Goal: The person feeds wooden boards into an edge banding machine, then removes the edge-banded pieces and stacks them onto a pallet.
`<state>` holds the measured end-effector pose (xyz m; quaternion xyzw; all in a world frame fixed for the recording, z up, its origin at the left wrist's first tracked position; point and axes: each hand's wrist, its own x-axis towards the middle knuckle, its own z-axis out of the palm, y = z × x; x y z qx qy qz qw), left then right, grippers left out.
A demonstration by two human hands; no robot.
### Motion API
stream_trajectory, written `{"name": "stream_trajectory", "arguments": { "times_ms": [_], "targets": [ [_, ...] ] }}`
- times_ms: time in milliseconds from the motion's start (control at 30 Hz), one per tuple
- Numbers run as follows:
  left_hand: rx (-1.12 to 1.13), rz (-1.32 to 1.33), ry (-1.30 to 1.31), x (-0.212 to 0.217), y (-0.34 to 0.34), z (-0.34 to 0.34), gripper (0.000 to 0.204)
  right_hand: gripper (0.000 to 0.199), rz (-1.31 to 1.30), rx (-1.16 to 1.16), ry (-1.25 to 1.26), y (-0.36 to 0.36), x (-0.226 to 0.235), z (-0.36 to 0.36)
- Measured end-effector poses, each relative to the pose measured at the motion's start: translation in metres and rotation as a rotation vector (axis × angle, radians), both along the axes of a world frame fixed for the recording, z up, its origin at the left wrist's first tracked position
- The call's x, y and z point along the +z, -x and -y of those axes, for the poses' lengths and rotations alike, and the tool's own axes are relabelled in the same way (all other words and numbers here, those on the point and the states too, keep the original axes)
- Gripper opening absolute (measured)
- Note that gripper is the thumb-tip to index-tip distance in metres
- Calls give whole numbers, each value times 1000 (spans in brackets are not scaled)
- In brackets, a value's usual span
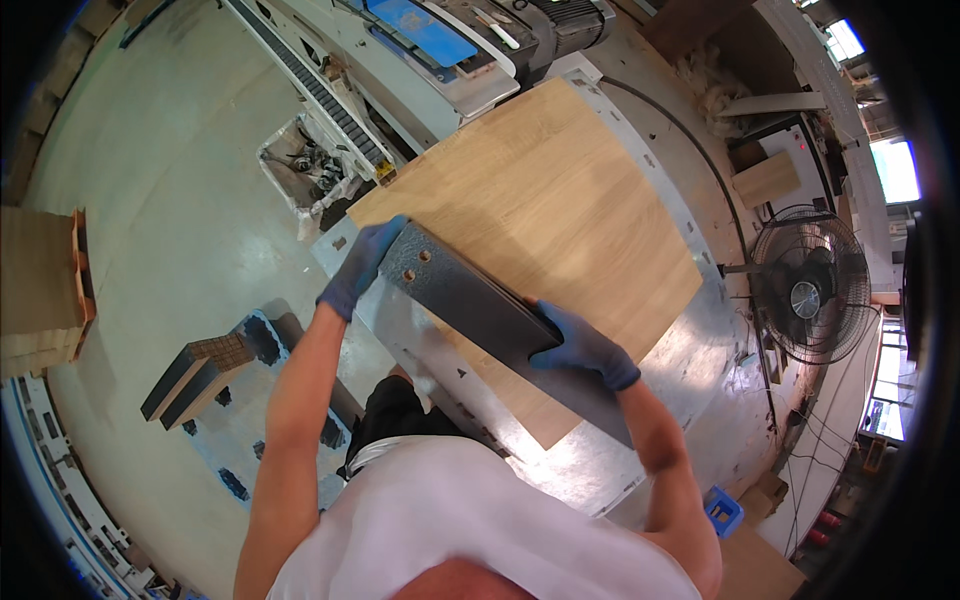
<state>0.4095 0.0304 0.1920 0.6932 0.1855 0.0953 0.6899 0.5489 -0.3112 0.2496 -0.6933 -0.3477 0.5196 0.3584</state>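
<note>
A long dark grey board, perhaps several boards stacked together, lies slantwise before me above a wooden panel. Two round holes show near its left end. My left hand, in a blue-grey glove, is closed around that end. Farther along, my right hand, gloved alike, grips the board with the thumb on its top face and the fingers at its far edge. The wood-grain panel rests on a metal table. What supports the board's underside is hidden.
Beyond the table stands a machine with a conveyor track. A lined bin sits beside it. Stacked dark boards stand on a worn blue platform at left. To the right are a fan, a cable and a blue crate.
</note>
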Motion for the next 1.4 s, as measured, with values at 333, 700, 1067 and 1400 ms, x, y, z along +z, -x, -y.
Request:
{"name": "stream_trajectory", "arguments": {
  "times_ms": [333,700,1067,1400],
  "targets": [
    [-332,-88,174,-46,-68,-22,44,86,1214,-323,175,106,-42,-7],
    [-205,92,50,-45,-61,5,55,99,1102,-210,376,99,-24,1],
    [-278,60,42,-46,-52,23,63,103,1087,-222,412,110,-27,43],
    [-300,64,43,-37,-43,34,71,110,1148,-227,350,113,-29,59]
  ]
}}
